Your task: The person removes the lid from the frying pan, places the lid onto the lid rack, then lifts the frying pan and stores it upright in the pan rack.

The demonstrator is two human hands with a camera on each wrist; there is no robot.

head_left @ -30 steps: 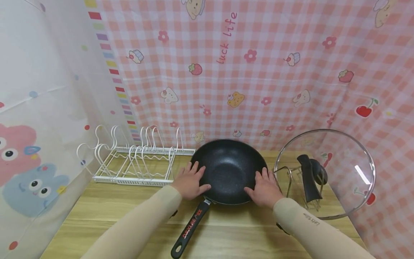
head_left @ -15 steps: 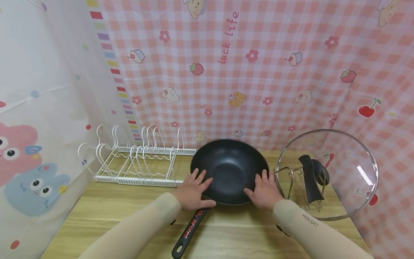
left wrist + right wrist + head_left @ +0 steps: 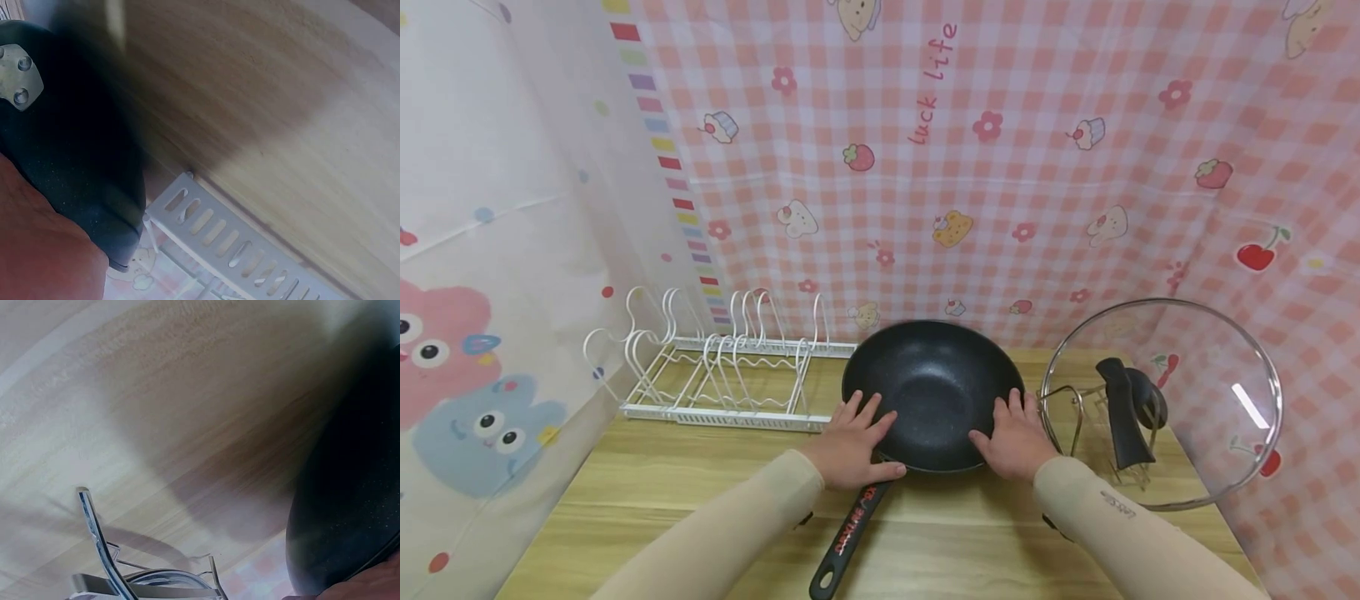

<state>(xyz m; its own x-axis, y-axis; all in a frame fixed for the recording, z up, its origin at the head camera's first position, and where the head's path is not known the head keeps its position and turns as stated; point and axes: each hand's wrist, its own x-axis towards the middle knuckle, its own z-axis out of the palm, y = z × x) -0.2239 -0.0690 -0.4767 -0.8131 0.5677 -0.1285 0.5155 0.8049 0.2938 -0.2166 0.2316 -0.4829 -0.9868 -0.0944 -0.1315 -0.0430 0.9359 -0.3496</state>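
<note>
A black wok sits on the wooden table, its long handle pointing toward me and a little left. My left hand lies on the wok's near left rim, fingers spread and thumb across the base of the handle. On the right rim rests my right hand, fingers extended and thumb over the inner wall. The left wrist view shows the dark outer wall and a riveted bracket close by that hand. In the right wrist view, a bit of the right hand overlaps the wok.
A white wire rack stands left of the wok, its end close to it. At right, a glass lid with a black handle leans upright in a metal wire stand. A checked cloth hangs behind.
My left hand has slid slightly down the rim toward me, its thumb now over the handle's base. The handle's end has swung a little right. My right hand has hardly moved.
</note>
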